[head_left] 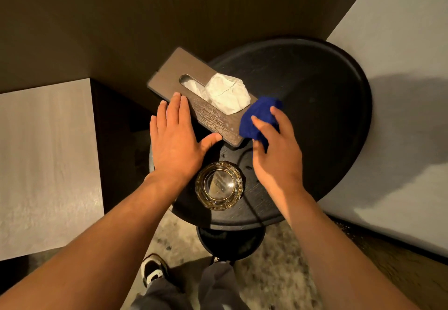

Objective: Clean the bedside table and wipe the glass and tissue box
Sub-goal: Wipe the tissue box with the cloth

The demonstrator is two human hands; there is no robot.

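Nearest me the glass point(219, 185) stands upright on the round black tabletop point(315, 106), between my wrists. Beyond it my left hand point(175, 137) lies flat with straight fingers against the near side of the tissue box point(194, 91), while my right hand point(276, 150) has its grip closed round a bunched blue cloth point(258, 118) at the box's near corner. A white tissue point(228, 94) sticks up from the box's slot.

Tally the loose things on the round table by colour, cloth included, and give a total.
Brown: 1, the tissue box
White: 1, the tissue sticking out of it
Clear: 1, the glass
Blue: 1, the cloth gripped by the right hand
Total: 4
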